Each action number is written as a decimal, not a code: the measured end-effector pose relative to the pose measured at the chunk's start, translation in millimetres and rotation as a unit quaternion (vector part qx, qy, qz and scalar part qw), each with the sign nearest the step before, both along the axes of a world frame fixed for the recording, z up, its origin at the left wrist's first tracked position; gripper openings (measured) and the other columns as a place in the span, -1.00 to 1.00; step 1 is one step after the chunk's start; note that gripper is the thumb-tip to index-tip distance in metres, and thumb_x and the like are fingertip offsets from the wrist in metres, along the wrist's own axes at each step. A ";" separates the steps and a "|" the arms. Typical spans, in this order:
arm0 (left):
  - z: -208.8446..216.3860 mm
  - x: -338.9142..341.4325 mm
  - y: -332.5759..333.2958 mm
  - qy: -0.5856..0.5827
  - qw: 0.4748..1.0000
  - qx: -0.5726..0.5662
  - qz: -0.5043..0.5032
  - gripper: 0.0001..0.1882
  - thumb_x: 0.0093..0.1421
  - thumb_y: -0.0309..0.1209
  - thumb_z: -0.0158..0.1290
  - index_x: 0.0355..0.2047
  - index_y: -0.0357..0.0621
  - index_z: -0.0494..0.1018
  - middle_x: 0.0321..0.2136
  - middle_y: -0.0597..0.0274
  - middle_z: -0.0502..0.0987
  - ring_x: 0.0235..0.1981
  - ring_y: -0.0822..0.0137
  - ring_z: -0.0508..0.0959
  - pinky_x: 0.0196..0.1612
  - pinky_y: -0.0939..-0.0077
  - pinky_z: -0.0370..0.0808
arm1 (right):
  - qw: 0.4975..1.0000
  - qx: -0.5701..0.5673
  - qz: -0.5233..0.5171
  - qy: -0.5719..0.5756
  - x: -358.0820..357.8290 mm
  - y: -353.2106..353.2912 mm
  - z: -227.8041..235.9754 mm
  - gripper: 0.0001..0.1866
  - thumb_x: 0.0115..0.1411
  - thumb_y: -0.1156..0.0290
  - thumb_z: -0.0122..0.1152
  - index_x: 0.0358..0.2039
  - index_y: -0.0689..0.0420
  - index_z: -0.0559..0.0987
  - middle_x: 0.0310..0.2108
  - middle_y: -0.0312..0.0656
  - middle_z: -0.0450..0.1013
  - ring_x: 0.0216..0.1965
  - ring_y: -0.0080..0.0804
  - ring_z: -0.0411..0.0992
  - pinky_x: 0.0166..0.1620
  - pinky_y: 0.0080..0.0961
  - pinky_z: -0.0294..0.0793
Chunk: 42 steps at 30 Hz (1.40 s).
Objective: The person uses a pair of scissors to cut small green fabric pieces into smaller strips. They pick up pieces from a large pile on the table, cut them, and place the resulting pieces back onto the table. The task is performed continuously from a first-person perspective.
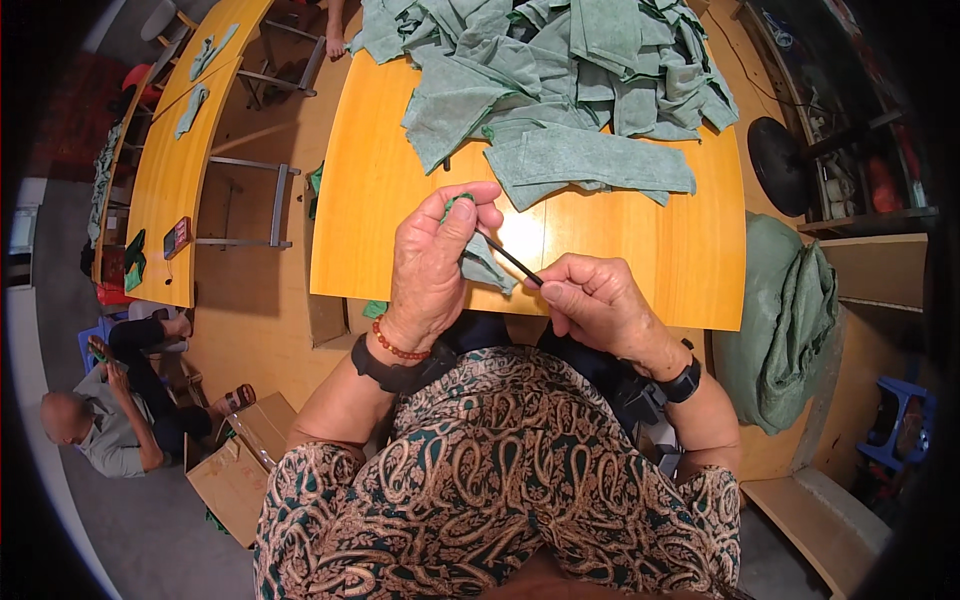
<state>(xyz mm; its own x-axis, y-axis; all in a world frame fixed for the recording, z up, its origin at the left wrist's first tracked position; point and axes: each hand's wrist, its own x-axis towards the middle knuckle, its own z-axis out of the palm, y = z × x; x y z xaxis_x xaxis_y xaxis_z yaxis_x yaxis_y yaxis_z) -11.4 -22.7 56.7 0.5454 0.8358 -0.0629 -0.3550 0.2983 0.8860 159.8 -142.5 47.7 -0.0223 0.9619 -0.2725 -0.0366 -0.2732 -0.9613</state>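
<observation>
The left hand [430,255] grips a small grey-green cloth piece [486,268] between thumb and fingers, and the right hand [600,300] pinches one end of a thin black rod [515,260]. The rod slants up toward the left hand, whose fingers hide part of the cloth. Both hands and the cloth are over the near edge of a yellow wooden worktop [650,265]. A red bead bracelet [400,343] and a black band [378,370] circle the left wrist; another black band [683,382] circles the right.

A heap of grey-green cloth pieces [610,60] covers the far part of the worktop, with a flat piece [600,160] lying along its near side, ahead of the hands. A small black object [447,164] lies beside the heap.

To the right, a bulging green sack [765,330] stands close against the worktop, below a round black object [779,167]; a blue plastic stool [900,422] is farther out. To the left, a second worktop [165,185] carries loose cloths [192,110] and a small red device [177,238]. A seated person [115,430] is near an open cardboard box [225,485]. Any marks on the box and the device are too small to read.
</observation>
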 end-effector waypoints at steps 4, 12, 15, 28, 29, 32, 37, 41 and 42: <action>-5.7 5.5 -14.7 -0.021 0.998 -0.053 -0.015 -0.57 0.46 -0.20 -0.21 0.12 -0.30 0.30 -0.38 0.33 0.49 -0.54 0.60 0.35 -0.44 0.78 0.35 | 0.998 0.016 -0.035 0.054 -12.9 0.7 -7.9 -0.85 0.34 0.39 0.09 -0.28 0.20 0.54 -0.64 -0.40 0.42 -0.62 -0.74 0.32 -0.56 -0.72 0.29; 12.1 -2.1 -8.5 -0.109 0.982 -0.143 -0.059 -0.51 0.45 -0.14 -0.19 0.14 -0.33 0.32 -0.32 0.31 0.50 -0.55 0.64 0.30 -0.47 0.82 0.28 | 0.992 0.067 -0.057 0.088 -27.0 3.6 -13.9 -0.85 0.35 0.39 0.09 -0.29 0.20 0.53 -0.63 -0.40 0.43 -0.64 -0.77 0.29 -0.57 -0.77 0.25; 15.1 -7.4 1.4 -0.152 0.972 -0.166 -0.075 -0.50 0.45 -0.13 -0.21 0.12 -0.36 0.33 -0.31 0.25 0.50 -0.56 0.62 0.31 -0.52 0.82 0.27 | 0.989 0.080 -0.050 0.116 -26.8 5.8 -11.0 -0.86 0.34 0.39 0.11 -0.28 0.20 0.54 -0.62 -0.41 0.44 -0.64 -0.78 0.29 -0.57 -0.77 0.25; 1.0 11.6 -16.9 0.025 0.996 -0.069 -0.050 -0.42 0.44 0.00 -0.30 -0.05 -0.32 0.46 -0.52 0.37 0.39 -0.60 0.63 0.26 -0.52 0.79 0.20 | 0.985 0.146 -0.088 -0.037 -24.0 8.4 -18.0 -0.86 0.32 0.41 0.11 -0.37 0.18 0.49 -0.66 -0.40 0.37 -0.68 -0.73 0.27 -0.60 -0.71 0.26; 5.0 10.9 -15.6 0.028 0.996 -0.061 -0.061 -0.41 0.44 0.00 -0.30 -0.04 -0.33 0.45 -0.52 0.37 0.38 -0.60 0.63 0.26 -0.52 0.79 0.20 | 0.990 0.111 -0.080 0.023 -22.1 11.1 -14.5 -0.86 0.32 0.40 0.10 -0.37 0.17 0.50 -0.67 -0.39 0.37 -0.70 -0.72 0.26 -0.63 -0.71 0.23; 9.0 -2.6 -5.0 0.021 0.992 -0.043 -0.117 -0.36 0.44 0.03 -0.30 0.06 -0.38 0.40 -0.49 0.39 0.37 -0.58 0.66 0.27 -0.52 0.81 0.22 | 0.979 -0.001 -0.038 0.200 -18.2 15.3 7.2 -0.87 0.33 0.38 0.08 -0.29 0.16 0.50 -0.66 -0.34 0.39 -0.77 -0.72 0.19 -0.71 -0.73 0.11; 25.0 -11.0 -1.8 -0.049 0.987 -0.141 -0.051 -0.44 0.43 -0.06 -0.19 0.11 -0.37 0.35 -0.41 0.39 0.43 -0.58 0.67 0.29 -0.56 0.81 0.28 | 0.934 -0.011 -0.014 0.356 -22.5 19.4 5.6 -0.79 0.33 0.35 0.07 -0.10 0.16 0.46 -0.62 -0.25 0.45 -0.83 -0.72 0.12 -0.78 -0.75 0.01; 9.6 -27.6 7.6 -0.061 0.990 -0.128 -0.027 -0.58 0.42 -0.21 -0.10 0.05 -0.34 0.41 -0.33 0.33 0.51 -0.57 0.66 0.32 -0.59 0.78 0.29 | 0.955 -0.049 -0.013 0.293 -14.3 9.6 11.7 -0.76 0.33 0.41 0.06 -0.02 0.17 0.44 -0.58 -0.21 0.48 -0.82 -0.73 0.14 -0.77 -0.76 0.02; 7.8 -28.1 10.0 -0.059 0.990 -0.123 -0.013 -0.58 0.42 -0.20 -0.10 0.04 -0.34 0.41 -0.33 0.32 0.50 -0.57 0.66 0.32 -0.58 0.78 0.29 | 0.962 -0.063 -0.014 0.267 -10.5 5.7 14.0 -0.75 0.33 0.44 0.06 -0.01 0.17 0.44 -0.57 -0.20 0.48 -0.81 -0.73 0.15 -0.76 -0.76 0.02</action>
